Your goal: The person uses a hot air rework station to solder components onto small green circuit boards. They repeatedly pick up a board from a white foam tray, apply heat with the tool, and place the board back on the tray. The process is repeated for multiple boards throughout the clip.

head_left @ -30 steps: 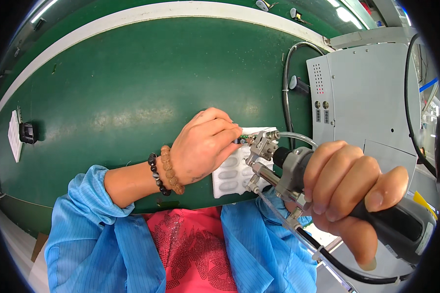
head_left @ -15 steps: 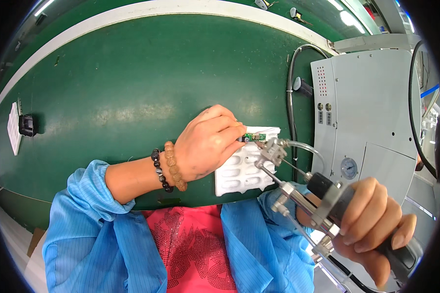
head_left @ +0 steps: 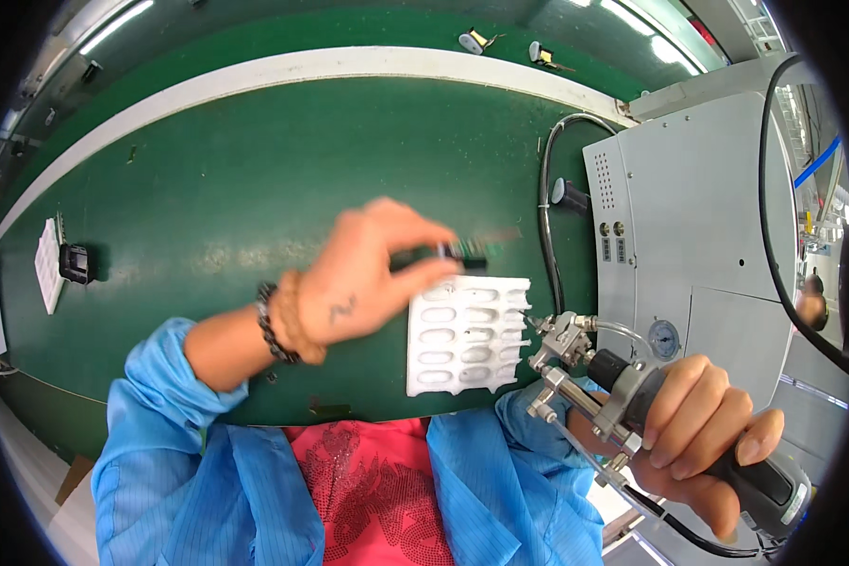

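Left grip [head_left: 373, 269] clamped on the blurred green-and-black part [head_left: 467, 255] — which extends rightward from the fingertips, long axis roughly crosswise. Right grip [head_left: 703, 424], wrapped round the nozzled tool [head_left: 637, 394], lies farther from the part.

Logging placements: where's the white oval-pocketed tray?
In the head view, the tray lies right of centre on the green tabletop, left of the silver tool head.
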Demonstrator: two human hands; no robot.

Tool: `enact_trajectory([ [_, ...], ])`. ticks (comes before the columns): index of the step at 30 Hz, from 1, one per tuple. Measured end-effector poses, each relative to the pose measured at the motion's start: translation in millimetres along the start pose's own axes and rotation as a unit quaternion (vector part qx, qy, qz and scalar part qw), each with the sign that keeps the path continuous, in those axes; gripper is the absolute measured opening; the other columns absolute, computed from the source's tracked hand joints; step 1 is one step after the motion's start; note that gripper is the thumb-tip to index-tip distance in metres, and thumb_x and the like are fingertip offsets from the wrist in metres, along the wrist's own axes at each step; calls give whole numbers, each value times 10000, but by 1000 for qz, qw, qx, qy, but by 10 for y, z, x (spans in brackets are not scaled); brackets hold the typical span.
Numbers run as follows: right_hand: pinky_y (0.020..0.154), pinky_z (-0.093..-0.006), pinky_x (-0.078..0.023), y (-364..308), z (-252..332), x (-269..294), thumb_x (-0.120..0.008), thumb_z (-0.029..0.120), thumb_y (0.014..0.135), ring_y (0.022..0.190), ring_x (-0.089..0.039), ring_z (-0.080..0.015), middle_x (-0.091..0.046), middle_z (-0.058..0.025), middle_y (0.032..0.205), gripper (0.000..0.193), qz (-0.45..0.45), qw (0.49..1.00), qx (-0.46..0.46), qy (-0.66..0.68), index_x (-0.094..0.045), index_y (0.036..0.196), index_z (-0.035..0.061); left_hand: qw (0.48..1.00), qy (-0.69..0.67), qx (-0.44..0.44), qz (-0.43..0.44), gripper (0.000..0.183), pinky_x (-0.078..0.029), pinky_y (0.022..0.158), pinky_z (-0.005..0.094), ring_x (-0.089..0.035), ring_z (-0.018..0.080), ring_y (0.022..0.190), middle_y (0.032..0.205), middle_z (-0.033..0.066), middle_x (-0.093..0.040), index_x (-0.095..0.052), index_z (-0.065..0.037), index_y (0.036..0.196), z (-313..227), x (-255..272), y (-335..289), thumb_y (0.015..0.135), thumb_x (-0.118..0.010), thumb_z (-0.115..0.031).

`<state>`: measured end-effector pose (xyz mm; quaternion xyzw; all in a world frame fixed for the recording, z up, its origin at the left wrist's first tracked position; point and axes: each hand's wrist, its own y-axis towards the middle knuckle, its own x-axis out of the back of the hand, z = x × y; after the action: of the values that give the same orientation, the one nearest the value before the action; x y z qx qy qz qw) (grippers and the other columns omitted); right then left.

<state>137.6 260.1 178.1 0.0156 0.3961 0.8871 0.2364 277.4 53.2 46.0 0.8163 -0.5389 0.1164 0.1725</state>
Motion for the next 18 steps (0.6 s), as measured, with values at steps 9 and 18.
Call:
enact_trajectory([
  [9, 439, -193, -467, -14, -77, -45, -752, 443, 842, 481, -547, -84, -562, 12, 618, 501, 9, 1000, 6, -20, -463, 1028, 79, 850, 437, -88, -282, 317, -453, 987, 420, -566, 355, 1075, 1102, 189, -646, -644, 22, 1101, 572, 1018, 1685, 817, -706, -103],
  [18, 445, -283, -470, 42, -59, -11, -748, 163, 879, 482, -564, -175, -576, -63, 653, 304, -2, 1000, -24, 11, -464, 935, 68, 876, 447, -113, 141, 379, -491, 940, 415, -589, 337, 1060, 1112, 133, -637, -640, -125, 1193, 1097, 487, 2512, 832, -628, -12],
])
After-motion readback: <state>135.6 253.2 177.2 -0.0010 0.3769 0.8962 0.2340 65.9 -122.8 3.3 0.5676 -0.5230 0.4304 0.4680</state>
